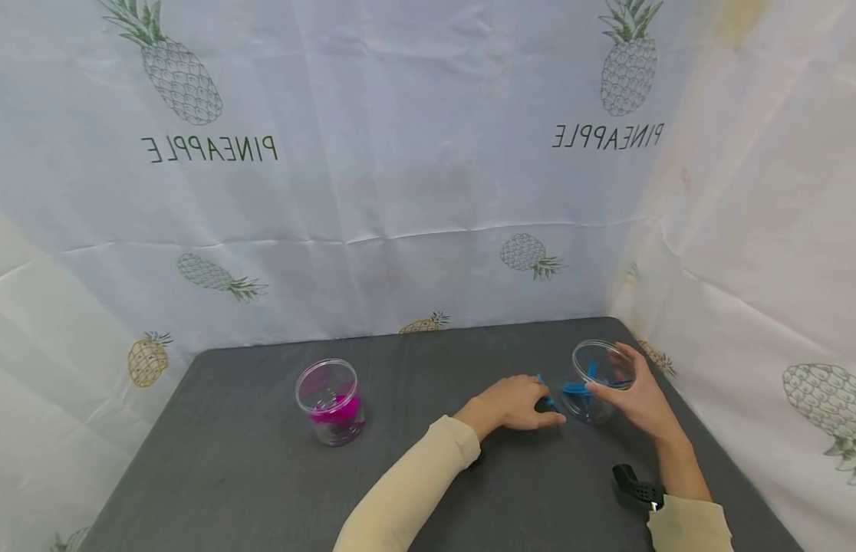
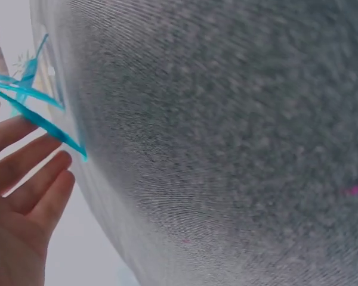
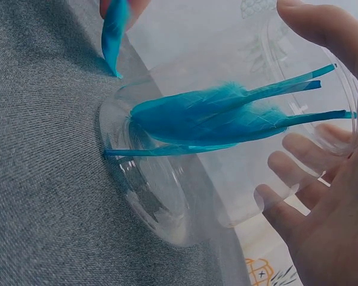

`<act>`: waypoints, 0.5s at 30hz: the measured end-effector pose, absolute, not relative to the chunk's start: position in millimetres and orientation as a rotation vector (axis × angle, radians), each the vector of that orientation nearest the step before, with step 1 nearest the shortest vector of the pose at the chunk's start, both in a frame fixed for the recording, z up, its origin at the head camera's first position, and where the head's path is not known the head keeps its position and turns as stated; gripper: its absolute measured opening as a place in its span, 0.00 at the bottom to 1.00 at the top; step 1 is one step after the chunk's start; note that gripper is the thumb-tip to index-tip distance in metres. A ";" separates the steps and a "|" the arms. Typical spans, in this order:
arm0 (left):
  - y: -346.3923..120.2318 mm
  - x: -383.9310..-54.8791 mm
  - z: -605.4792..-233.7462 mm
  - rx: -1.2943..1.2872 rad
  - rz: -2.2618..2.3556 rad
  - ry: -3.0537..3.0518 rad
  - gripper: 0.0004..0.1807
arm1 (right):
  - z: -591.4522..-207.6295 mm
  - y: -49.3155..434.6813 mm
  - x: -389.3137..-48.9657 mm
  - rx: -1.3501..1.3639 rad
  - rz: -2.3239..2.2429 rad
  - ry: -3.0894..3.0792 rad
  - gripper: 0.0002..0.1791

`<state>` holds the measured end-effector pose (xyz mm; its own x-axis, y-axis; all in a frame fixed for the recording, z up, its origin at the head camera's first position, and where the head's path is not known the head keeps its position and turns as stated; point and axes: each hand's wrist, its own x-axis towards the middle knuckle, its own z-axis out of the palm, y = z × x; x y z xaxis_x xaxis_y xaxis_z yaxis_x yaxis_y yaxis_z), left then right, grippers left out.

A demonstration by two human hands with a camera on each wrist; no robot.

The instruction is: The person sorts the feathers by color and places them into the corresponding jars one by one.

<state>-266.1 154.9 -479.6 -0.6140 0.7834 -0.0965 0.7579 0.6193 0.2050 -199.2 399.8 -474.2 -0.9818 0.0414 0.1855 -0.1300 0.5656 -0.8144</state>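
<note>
My right hand (image 1: 638, 395) grips a clear plastic jar (image 3: 227, 205) near its rim, with the thumb on one side and the fingers around the other. Several bright blue feathers (image 3: 197, 116) lean inside, their quills pointing up toward the mouth. Just left of this jar, my left hand (image 1: 514, 402) is low over the dark table, palm down. It pinches another blue feather (image 3: 113, 39) at the fingertips, outside the jar. In the left wrist view the feather's tip (image 2: 77, 148) sticks out past the fingers.
A second clear jar (image 1: 327, 387) with bright pink contents (image 1: 338, 410) stands on the left of the dark grey table (image 1: 248, 475). A black strap-like piece (image 1: 635, 484) is by the right wrist. A pineapple-print curtain (image 1: 400, 184) surrounds the table's back and sides.
</note>
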 end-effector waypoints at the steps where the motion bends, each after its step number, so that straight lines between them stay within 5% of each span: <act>1: 154.6 -265.9 -478.6 1.286 0.235 2.670 0.36 | -474.1 400.1 -199.3 0.074 1.383 -2.616 0.56; 15: 155.6 -261.9 -467.8 1.620 0.482 2.838 0.16 | -477.5 403.6 -202.1 0.086 1.372 -2.600 0.56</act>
<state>-261.9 155.6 -467.8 -0.5090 0.8137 0.2808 0.8607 0.4798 0.1700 -202.1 403.6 -477.5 -0.9784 0.0413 0.2028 -0.1441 0.5674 -0.8107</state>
